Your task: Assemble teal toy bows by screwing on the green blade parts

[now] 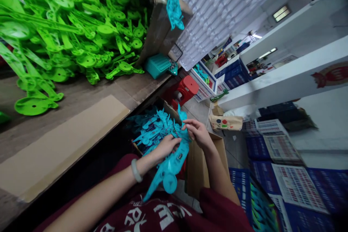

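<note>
A long turquoise plastic piece (174, 161) with a round disc near one end lies tilted in front of my chest. My left hand (167, 145), with a pale bangle at the wrist, is closed on its middle. My right hand (198, 132) is pinched at its upper end, thumb and fingers together. My palms hide part of the piece. Just beyond my left hand, a heap of similar turquoise pieces (153, 128) fills a box. An open cardboard box (197, 163) stands below my right forearm.
Many bright green plastic pieces (89, 29) spill from a carton onto the workbench (116, 88) at left. A flat cardboard strip (67, 141) lies along its edge. Beyond are a teal basket (157, 66) and a red stool (187, 87). Blue and white crates (293, 185) stand right.
</note>
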